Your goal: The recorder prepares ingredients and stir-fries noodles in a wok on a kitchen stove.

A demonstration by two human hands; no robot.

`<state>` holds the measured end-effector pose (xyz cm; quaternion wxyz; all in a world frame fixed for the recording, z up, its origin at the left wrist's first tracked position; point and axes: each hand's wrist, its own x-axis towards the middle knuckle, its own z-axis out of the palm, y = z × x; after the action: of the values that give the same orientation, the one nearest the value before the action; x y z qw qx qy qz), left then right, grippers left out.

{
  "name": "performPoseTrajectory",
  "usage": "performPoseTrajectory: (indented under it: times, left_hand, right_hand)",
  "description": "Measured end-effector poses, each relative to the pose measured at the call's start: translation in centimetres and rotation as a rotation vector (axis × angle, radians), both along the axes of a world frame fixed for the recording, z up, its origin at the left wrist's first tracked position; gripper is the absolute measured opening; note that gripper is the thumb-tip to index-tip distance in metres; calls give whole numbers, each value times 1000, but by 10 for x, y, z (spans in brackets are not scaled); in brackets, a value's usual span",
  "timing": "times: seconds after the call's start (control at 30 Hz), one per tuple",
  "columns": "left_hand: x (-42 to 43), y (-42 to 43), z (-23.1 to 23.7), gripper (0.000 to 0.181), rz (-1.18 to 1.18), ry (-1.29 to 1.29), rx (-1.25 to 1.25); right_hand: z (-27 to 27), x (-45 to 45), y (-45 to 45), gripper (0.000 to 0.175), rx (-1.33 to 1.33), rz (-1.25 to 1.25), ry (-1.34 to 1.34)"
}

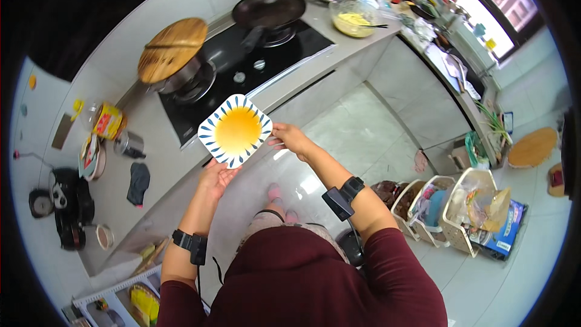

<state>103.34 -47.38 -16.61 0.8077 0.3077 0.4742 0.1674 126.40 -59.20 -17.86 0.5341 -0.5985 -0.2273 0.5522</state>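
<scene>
Between both hands is a white square plate with a blue petal pattern point(209, 132), holding an orange-yellow liquid. My left hand point(219, 177) grips its lower edge, palm up, and my right hand point(290, 140) grips its right corner. The plate is held over the front edge of the counter, close to the black gas hob point(227, 61). On the hob's left burner stands a pot point(181, 75) under a round wooden lid point(174, 47). A dark wok point(268, 9) rests on the other burner, its handle pointing toward me.
A glass bowl of yellow shreds point(354, 18) stands right of the hob. On the left counter are an oil bottle point(109, 120), a metal canister point(130, 144), a dark cloth point(138, 183) and a black appliance point(70, 209). White storage baskets point(472, 209) stand on the floor at right.
</scene>
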Motion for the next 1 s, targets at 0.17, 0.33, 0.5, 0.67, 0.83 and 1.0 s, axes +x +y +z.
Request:
performPoseTrajectory:
  times: [0.17, 0.33, 0.5, 0.67, 0.83, 1.0]
  left_hand:
    - [81, -4, -5, 45, -155, -37, 9]
    - [168, -7, -14, 44, -207, -63, -9]
    - [248, -3, -16, 43, -284, -51, -5]
    - [313, 0, -12, 43, -375, -49, 45]
    - [358, 3, -9, 44, -337, -80, 1]
    - [389, 1, -9, 46, -308, -33, 14]
  right_hand:
    - [2, 64, -34, 33, -26, -122, -12]
    - [0, 134, -55, 32, -29, -211, -19]
    - [-7, 212, -65, 30, -45, -251, -17]
    - [-3, 293, -60, 40, -110, -392, -25]
    - [1, 371, -38, 63, 20, -518, 42]
    - [-4, 436, -6, 83, 76, -676, 201]
